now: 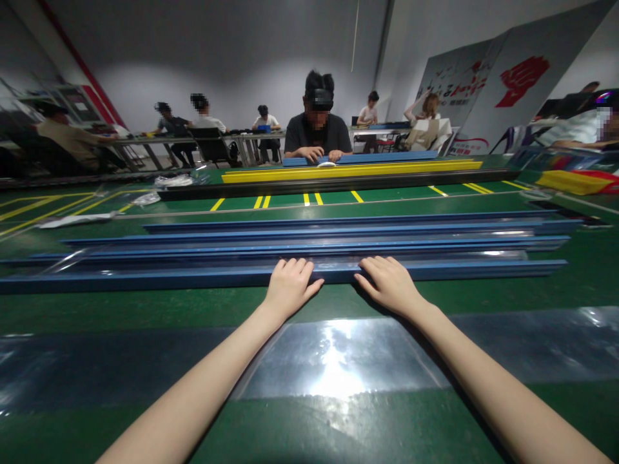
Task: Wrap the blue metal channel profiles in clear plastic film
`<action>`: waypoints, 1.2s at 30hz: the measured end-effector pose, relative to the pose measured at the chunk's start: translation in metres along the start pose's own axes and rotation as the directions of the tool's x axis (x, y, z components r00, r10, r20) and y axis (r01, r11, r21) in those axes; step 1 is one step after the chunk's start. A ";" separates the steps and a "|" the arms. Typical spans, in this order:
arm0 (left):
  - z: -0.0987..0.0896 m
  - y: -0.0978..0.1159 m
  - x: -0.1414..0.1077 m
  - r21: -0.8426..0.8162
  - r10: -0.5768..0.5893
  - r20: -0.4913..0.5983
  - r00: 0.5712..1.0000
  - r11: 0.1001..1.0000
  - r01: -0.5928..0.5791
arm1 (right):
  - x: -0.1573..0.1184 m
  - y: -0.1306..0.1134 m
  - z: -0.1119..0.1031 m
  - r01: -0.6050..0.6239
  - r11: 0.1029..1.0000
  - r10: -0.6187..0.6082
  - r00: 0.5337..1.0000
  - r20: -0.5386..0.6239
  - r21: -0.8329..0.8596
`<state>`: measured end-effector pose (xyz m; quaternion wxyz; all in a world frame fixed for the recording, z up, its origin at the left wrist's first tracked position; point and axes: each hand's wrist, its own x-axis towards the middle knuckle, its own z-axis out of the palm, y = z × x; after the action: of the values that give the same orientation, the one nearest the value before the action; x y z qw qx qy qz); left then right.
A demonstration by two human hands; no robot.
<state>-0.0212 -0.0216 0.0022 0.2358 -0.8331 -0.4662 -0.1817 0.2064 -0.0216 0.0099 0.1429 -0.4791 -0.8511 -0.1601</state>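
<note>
Several long blue strips lie side by side across the green table. Over the nearest blue strip [464, 270] rest both hands, near its middle. My left hand [291, 283] has its fingers over the strip's top and its thumb along the near side. To the right, my right hand [387, 281] lies on the same strip in a mirrored pose, thumb pointing left. Both hands are wrapped on the strip, with a gap between them. A clear plastic sheet [338, 361] lies flat under my forearms, shining in the light.
Beyond are a black strip [271, 188] and yellow strips [358, 170]. A person [318, 129] sits opposite, hands at another blue strip. Crumpled clear plastic [178, 182] lies at the far left, a yellow item [570, 182] at the far right. More people sit behind.
</note>
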 end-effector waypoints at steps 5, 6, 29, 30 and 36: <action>0.000 0.000 0.000 0.004 -0.001 0.012 1.000 1.000 0.001 | 0.000 0.000 0.000 0.008 1.000 -0.008 1.000 0.004 0.008; 0.000 0.000 0.000 0.004 -0.001 0.013 1.000 1.000 0.001 | 0.000 0.000 0.000 0.009 1.000 -0.009 1.000 0.003 0.008; 0.001 0.000 0.000 -0.040 -0.010 0.013 1.000 0.999 0.011 | 0.000 -0.001 -0.001 -0.006 1.000 0.006 1.000 0.007 -0.002; 0.001 0.000 0.000 -0.041 -0.013 0.015 1.000 0.999 0.013 | 0.000 -0.001 -0.001 -0.007 1.000 0.007 1.000 0.007 -0.002; 0.002 0.001 0.001 -0.055 -0.012 0.026 1.000 0.998 0.014 | 0.001 -0.001 -0.001 -0.014 1.000 0.014 1.000 0.026 0.002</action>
<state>-0.0201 -0.0204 0.0006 0.2056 -0.8385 -0.4694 -0.1854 0.2054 -0.0220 0.0107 0.1334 -0.4872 -0.8496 -0.1520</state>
